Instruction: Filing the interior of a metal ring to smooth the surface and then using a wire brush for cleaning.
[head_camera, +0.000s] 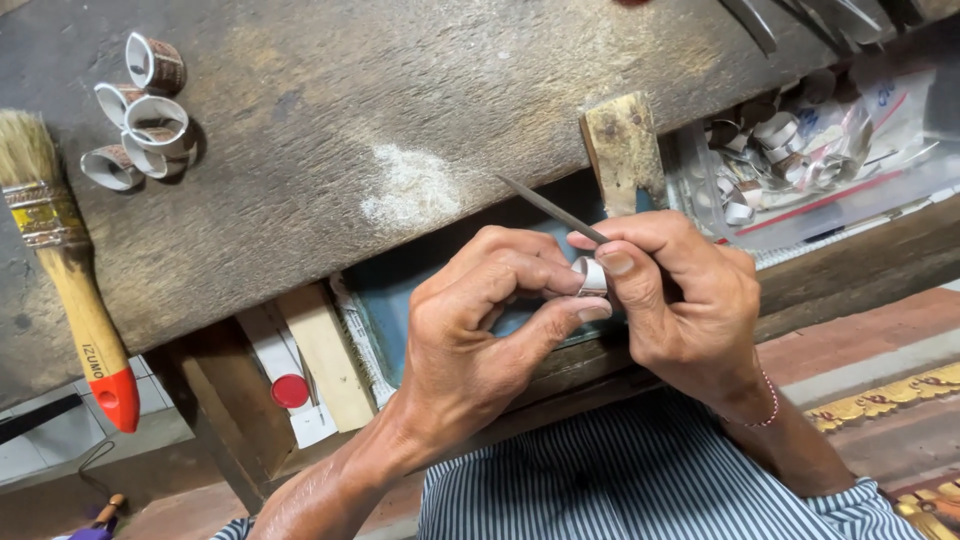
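Silver ring (591, 277), red-tipped tan paintbrush (70, 270), blue-and-white striped shirt (640, 480), grey-brown workbench (330, 120).

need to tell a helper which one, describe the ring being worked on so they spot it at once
Start at the worn wooden bench, then drop below its front edge, where both hands meet. The silver ring is pinched there between the left hand and right hand; the other rings lie loose on the bench.
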